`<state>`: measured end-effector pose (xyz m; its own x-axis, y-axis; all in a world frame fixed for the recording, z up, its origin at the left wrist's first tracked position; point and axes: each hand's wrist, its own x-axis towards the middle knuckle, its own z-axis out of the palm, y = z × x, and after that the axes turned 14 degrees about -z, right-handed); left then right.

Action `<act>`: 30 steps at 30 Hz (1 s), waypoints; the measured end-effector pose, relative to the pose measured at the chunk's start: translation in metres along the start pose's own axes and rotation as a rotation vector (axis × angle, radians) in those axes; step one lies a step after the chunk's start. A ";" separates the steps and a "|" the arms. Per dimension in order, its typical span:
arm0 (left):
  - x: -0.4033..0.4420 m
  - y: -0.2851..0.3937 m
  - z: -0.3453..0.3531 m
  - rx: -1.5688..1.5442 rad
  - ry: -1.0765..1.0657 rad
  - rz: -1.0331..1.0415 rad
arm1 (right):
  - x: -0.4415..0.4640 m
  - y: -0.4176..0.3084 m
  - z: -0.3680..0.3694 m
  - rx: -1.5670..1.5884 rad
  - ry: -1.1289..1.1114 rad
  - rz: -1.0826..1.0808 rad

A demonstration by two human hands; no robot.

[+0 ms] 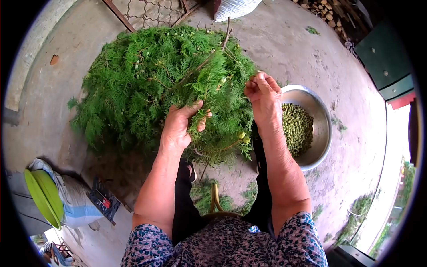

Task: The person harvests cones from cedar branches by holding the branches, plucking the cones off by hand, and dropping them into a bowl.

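Observation:
A big heap of green leafy branches (129, 89) lies on the floor in front of me. My left hand (182, 122) is closed around a leafy sprig (211, 78) over the heap's near right part. At the heap's right edge, my right hand (264, 93) has its thumb and fingertips pinched together; what they hold, if anything, is too small to name. Small green cones (297, 129) fill part of a metal basin (324, 129), which stands right of my right forearm. A few round green cones (243, 137) show on the foliage between my hands.
A lime green basin (42, 198) leans on a sack (80, 202) at the lower left. A white sack (233, 9) and a metal grille (149, 11) are beyond the heap. Firewood (329, 15) and a dark green cabinet (384, 55) stand at the upper right.

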<state>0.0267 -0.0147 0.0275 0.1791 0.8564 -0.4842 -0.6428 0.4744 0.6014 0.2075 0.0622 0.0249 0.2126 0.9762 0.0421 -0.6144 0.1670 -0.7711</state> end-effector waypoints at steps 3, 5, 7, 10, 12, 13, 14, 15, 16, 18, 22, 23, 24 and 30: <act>-0.001 0.001 0.003 -0.004 0.077 -0.008 | -0.004 -0.006 0.007 0.114 -0.078 0.118; 0.000 0.002 0.005 -0.028 0.043 -0.009 | -0.007 -0.004 0.007 0.148 -0.120 0.193; -0.002 0.001 0.008 0.009 0.075 -0.002 | -0.011 -0.001 0.011 -0.100 -0.293 0.124; -0.003 -0.001 0.015 0.061 0.122 0.004 | -0.020 -0.002 0.018 -0.325 -0.333 0.102; -0.005 0.000 0.018 0.073 0.139 0.002 | -0.021 0.002 0.015 -0.318 -0.318 0.105; -0.005 0.001 0.019 0.094 0.136 -0.012 | -0.021 0.003 0.014 -0.413 -0.325 0.057; -0.005 0.001 0.019 0.115 0.133 -0.026 | -0.022 0.004 0.014 -0.508 -0.332 0.009; -0.004 0.001 0.017 0.114 0.134 -0.028 | -0.022 0.008 0.012 -0.508 -0.332 0.011; -0.002 0.000 0.012 0.078 0.082 -0.082 | -0.022 0.013 0.011 -0.580 -0.286 -0.112; 0.003 -0.002 0.000 0.001 -0.015 -0.171 | -0.017 0.003 0.010 -0.662 -0.152 -0.121; -0.002 -0.005 0.007 0.112 0.115 0.035 | 0.010 -0.016 0.004 -0.098 -0.012 -0.030; -0.003 -0.004 0.008 0.078 0.197 0.026 | 0.005 -0.026 0.018 0.026 0.059 0.011; -0.001 -0.005 0.009 0.068 0.251 0.057 | 0.004 -0.027 0.018 0.081 0.004 0.052; 0.008 -0.013 0.012 0.143 0.323 0.294 | -0.019 -0.037 0.016 -0.016 -0.684 0.300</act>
<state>0.0456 -0.0111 0.0235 -0.2514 0.8624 -0.4394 -0.5186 0.2634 0.8135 0.2143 0.0395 0.0627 -0.4858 0.8484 0.2103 -0.5595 -0.1169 -0.8206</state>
